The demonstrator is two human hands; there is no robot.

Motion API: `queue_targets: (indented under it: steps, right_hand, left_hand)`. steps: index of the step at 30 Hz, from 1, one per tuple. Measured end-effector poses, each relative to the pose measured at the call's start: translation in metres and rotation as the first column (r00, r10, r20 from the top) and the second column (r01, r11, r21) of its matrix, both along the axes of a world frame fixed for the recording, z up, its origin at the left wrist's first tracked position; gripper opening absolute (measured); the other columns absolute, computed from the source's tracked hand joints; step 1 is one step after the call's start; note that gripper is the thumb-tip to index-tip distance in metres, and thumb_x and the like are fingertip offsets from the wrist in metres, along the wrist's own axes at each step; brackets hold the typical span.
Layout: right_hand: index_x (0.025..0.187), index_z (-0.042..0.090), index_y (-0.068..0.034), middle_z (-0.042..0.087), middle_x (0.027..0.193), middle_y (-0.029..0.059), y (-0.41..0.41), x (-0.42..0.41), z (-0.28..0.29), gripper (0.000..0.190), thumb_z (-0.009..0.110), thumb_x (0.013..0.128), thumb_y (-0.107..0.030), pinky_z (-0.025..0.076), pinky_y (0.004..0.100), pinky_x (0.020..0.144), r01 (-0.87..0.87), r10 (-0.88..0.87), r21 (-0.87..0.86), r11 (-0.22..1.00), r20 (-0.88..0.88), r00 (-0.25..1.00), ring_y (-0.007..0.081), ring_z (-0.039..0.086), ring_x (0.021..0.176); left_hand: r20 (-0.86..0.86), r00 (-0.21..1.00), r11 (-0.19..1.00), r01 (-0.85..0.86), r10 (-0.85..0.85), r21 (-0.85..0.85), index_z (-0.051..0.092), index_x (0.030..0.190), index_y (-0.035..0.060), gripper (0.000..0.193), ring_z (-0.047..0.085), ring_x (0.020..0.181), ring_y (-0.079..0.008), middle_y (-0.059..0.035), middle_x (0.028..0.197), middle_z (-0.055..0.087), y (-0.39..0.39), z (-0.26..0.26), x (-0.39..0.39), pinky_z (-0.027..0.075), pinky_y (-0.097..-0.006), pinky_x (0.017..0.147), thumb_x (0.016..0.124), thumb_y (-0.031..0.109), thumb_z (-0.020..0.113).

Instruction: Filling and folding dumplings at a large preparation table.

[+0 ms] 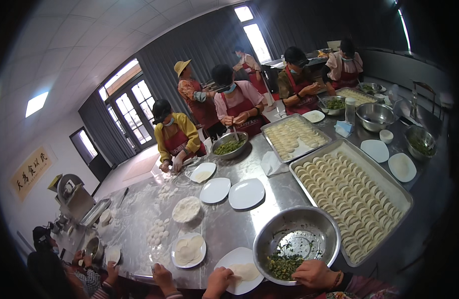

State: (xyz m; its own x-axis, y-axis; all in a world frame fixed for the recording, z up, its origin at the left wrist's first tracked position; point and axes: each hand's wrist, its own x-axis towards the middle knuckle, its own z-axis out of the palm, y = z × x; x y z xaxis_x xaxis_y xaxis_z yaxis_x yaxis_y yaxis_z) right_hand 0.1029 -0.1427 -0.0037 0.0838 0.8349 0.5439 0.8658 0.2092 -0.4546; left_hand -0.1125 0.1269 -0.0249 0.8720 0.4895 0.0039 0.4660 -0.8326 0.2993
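Note:
My left hand (219, 281) is at the lower middle, fingertips pinched at the edge of a thin round dough wrapper (245, 271). That wrapper lies on a white plate (229, 258). Over the near rim of a large steel bowl (296, 215) reaches my right hand (312, 273), its curled fingers at the chopped green filling (283, 264). Whether the fingers hold a utensil or some filling is hidden. The filling is heaped on the bowl's near side. Beyond the bowl, to the right, rows of folded dumplings (345, 194) fill most of a metal tray (396, 187).
A plate of stacked wrappers (189, 250), dough pieces (157, 231) and a flour bowl (186, 209) stand left on the steel table (222, 231). A co-worker's hand (163, 278) is near my left hand, beside a rolling pin (142, 277). Several people work across the table.

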Motion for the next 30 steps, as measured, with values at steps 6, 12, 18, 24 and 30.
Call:
queue_targets:
  steps: [6,12,18,24,30]
  right_hand:
    - [0.084,0.067,-0.010,0.061,0.077,0.0045,-0.008,0.005,0.005,0.012,0.069,0.073,-0.013,0.047,0.0349,0.062,-0.003,0.003,-0.036,0.999,-0.006,1.000,0.0235,0.059,0.070]
    - [0.083,0.066,-0.008,0.060,0.078,0.0068,-0.003,0.001,0.005,0.010,0.069,0.074,-0.013,0.046,0.0384,0.065,0.071,-0.079,-0.113,0.991,-0.072,0.994,0.0274,0.058,0.072]
    - [0.081,0.064,-0.005,0.059,0.076,0.0107,0.001,0.012,-0.005,0.010,0.068,0.073,-0.008,0.044,0.0385,0.060,0.138,-0.145,-0.056,0.989,-0.134,0.980,0.0292,0.056,0.069]
    - [0.081,0.064,-0.006,0.058,0.075,0.0102,-0.003,0.006,-0.005,0.011,0.068,0.071,-0.007,0.043,0.0386,0.060,0.095,-0.095,-0.007,0.995,-0.051,0.994,0.0289,0.056,0.068]
    - [0.081,0.064,-0.007,0.058,0.074,0.0097,-0.012,0.004,-0.006,0.011,0.068,0.071,-0.005,0.043,0.0386,0.059,0.115,-0.117,-0.023,0.993,-0.098,0.988,0.0292,0.055,0.067]
  left_hand:
    - [0.424,0.705,0.620,-0.030,0.569,-0.784,0.059,0.097,0.0027,0.019,0.061,0.083,-0.0219,-0.0106,0.089,0.063,-0.019,-0.005,-0.035,0.049,-0.0337,0.072,0.083,0.016,0.062]
    - [0.310,0.225,0.242,0.284,0.924,-0.928,0.053,0.101,-0.0018,0.015,0.061,0.080,-0.0156,-0.0087,0.092,0.060,-0.045,-0.017,-0.014,0.053,-0.0282,0.070,0.086,-0.001,0.055]
    - [0.195,0.206,0.053,0.545,0.959,-0.837,0.041,0.127,0.0005,0.033,0.057,0.109,-0.0256,-0.0142,0.123,0.054,-0.064,-0.047,0.006,0.048,-0.0413,0.093,0.096,0.013,0.046]
    - [0.269,0.189,0.019,0.786,0.944,-0.618,0.040,0.131,0.0037,0.056,0.043,0.126,-0.0301,-0.0125,0.134,0.047,-0.037,-0.007,0.018,0.034,-0.0483,0.106,0.094,0.045,0.045]
    - [0.416,0.105,0.119,0.870,0.903,-0.478,0.035,0.135,0.0025,0.074,0.036,0.131,-0.0301,-0.0158,0.141,0.036,-0.039,0.042,0.024,0.026,-0.0536,0.109,0.088,0.058,0.046]
